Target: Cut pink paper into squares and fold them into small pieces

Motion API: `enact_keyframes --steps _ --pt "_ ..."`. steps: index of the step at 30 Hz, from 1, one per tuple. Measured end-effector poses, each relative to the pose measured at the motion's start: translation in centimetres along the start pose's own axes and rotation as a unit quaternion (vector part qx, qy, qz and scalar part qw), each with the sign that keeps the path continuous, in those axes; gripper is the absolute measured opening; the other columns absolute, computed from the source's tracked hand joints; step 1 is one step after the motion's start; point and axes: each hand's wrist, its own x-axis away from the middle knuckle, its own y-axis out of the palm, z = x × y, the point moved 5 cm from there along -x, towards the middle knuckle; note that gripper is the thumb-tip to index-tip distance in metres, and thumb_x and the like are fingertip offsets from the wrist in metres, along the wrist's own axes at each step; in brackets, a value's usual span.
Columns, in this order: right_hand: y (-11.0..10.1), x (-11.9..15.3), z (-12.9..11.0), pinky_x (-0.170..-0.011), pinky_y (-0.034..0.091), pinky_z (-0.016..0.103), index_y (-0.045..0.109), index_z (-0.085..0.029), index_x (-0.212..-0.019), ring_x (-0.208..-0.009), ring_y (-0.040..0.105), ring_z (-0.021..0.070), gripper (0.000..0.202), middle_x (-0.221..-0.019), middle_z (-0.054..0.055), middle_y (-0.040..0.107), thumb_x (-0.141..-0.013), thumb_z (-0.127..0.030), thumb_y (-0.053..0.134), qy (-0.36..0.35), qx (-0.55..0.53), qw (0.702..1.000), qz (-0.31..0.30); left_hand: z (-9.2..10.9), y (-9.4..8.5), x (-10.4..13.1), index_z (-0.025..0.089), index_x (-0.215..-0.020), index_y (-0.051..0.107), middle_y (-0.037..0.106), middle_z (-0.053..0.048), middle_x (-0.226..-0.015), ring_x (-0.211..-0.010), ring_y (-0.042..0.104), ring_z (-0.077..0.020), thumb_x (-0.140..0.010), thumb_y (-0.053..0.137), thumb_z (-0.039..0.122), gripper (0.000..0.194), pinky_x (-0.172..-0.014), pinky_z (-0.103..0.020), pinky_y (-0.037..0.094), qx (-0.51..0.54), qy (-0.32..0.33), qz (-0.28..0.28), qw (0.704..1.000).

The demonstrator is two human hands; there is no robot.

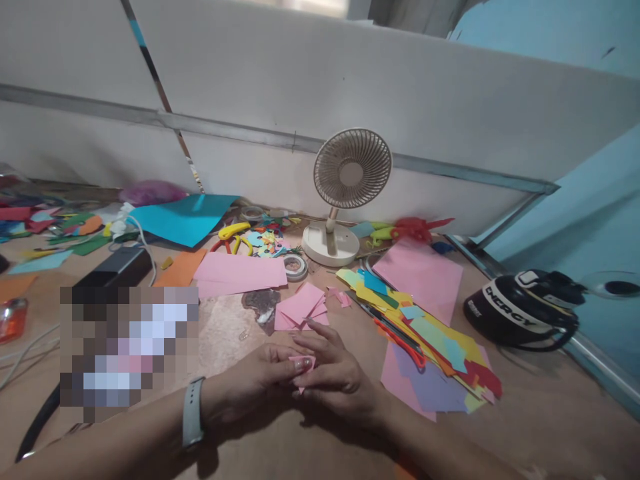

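A small folded piece of pink paper (306, 364) is pinched between my two hands, low in the middle of the view. My left hand (270, 368) grips it from the left, its thumb lying across the paper. From the right, my right hand (336, 370) closes on the same piece with thumb and fingers. Part of the paper is covered by the fingers. Just beyond the hands lies a loose stack of pink paper pieces (301, 305). A pink scrap (340, 297) sits to the right of that stack.
A desk fan (345, 193) stands at the back. On the right are coloured paper sheets (425, 393), an orange-handled cutter (400, 340) and a black jug (523, 310). Left of centre lie tape (295, 267), scissors (234, 239), pink strips (240, 272) and a blue sheet (185, 220).
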Motion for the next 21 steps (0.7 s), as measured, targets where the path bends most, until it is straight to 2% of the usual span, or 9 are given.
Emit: enact_keyframes --steps 5,9,15,21 --pt "0.0 -0.4 0.2 -0.120 0.028 0.047 0.075 -0.029 -0.095 -0.130 0.055 0.0193 0.009 -0.130 0.003 0.067 -0.089 -0.023 0.072 0.053 -0.090 0.994 -0.014 -0.2 -0.3 0.0 0.014 -0.072 0.075 0.063 -0.003 -0.072 -0.068 0.055 -0.0129 -0.083 0.079 0.038 0.027 -0.070 -0.025 0.040 -0.007 0.023 0.013 1.000" --pt "-0.3 -0.2 0.5 -0.117 0.034 0.047 0.076 -0.027 -0.094 -0.136 0.049 0.0211 0.006 -0.136 0.004 0.063 -0.089 -0.027 0.072 0.079 -0.112 0.990 0.017 -0.4 -0.7 -0.1 0.013 -0.079 0.076 0.064 -0.005 -0.074 -0.069 0.056 -0.0141 -0.082 0.080 0.041 0.028 -0.068 -0.025 0.040 -0.006 0.020 0.017 1.000" --pt "0.0 -0.7 0.4 -0.120 0.028 0.049 0.074 -0.027 -0.084 -0.122 0.060 0.0205 0.010 -0.122 0.004 0.071 -0.092 -0.027 0.069 0.129 -0.164 0.978 0.003 -0.7 -0.5 -0.2 0.013 -0.076 0.077 0.066 -0.006 -0.077 -0.071 0.056 -0.0144 -0.081 0.081 0.041 0.028 -0.067 -0.024 0.039 0.001 0.036 0.031 0.999" --pt "-0.3 0.3 1.0 -0.111 0.042 0.046 0.077 -0.028 -0.090 -0.132 0.051 0.0245 0.005 -0.135 0.007 0.063 -0.087 -0.031 0.074 0.130 -0.102 0.985 0.044 -0.7 -0.7 -0.2 0.012 -0.077 0.074 0.063 -0.005 -0.072 -0.066 0.053 -0.0128 -0.082 0.079 0.044 0.033 -0.065 -0.023 0.038 -0.004 0.028 0.035 0.999"
